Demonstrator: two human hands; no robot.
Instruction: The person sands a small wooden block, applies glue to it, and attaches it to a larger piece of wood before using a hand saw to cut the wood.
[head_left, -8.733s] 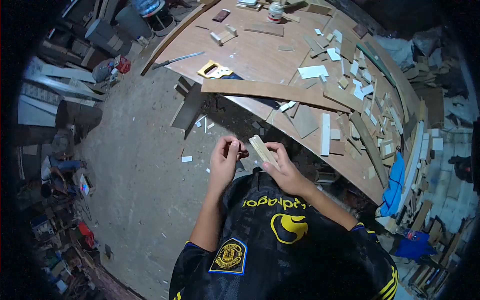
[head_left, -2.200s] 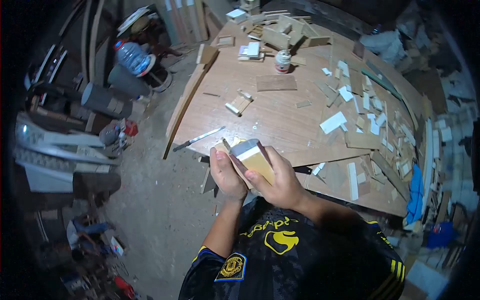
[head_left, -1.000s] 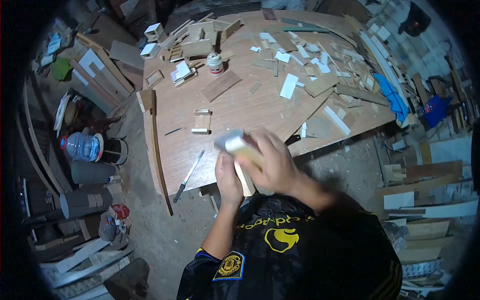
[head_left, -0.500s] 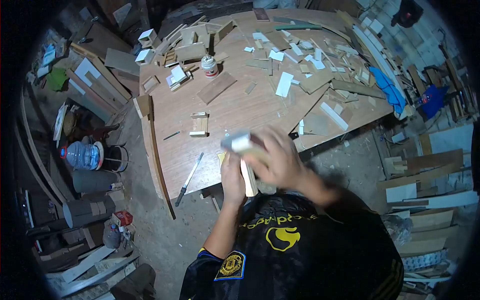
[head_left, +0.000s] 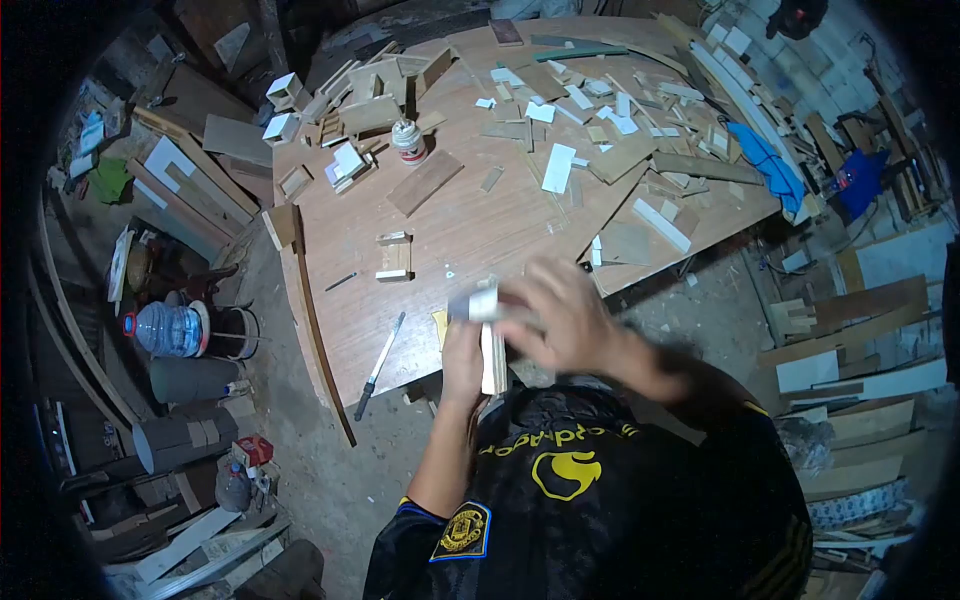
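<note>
Since a second ago the right hand (head_left: 560, 320) has slid its grey-faced block (head_left: 478, 304) from the top of the wood strip (head_left: 494, 355) towards 9 o'clock, a blurred stroke that reads to me as sanding going on rather than ending. The left hand (head_left: 462, 352) stays closed around the strip, upright at chest height just off the tabletop (head_left: 460, 225) edge; the right is curled tight over the block, pressed on the strip's top end.

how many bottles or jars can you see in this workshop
2: a small jar standing on the table among the wood offcuts, and a big water bottle on the floor at the left. Clutter may hide others.
</note>
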